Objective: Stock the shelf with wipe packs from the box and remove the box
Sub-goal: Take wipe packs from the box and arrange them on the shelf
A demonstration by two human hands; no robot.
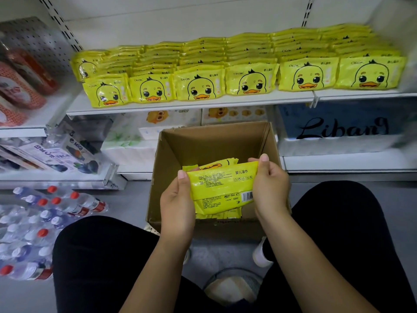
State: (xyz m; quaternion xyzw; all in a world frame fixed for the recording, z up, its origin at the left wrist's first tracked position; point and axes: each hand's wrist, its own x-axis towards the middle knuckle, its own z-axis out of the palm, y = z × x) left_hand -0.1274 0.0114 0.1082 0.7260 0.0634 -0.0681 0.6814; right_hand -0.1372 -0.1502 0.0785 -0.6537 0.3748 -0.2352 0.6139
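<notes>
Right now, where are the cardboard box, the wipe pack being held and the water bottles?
cardboard box [214,143]: head view, inside of its back wall.
held wipe pack [222,184]: head view, middle of its printed back face.
water bottles [45,229]: head view, middle of the bundle on the floor.

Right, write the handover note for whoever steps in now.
Left hand and right hand: both grip one yellow wipe pack, back side up, over the open cardboard box.
Done: the shelf carries rows of duck-face packs along its front.
Left: shelve this pack, empty the remaining packs from the box, then remove the box.
</notes>
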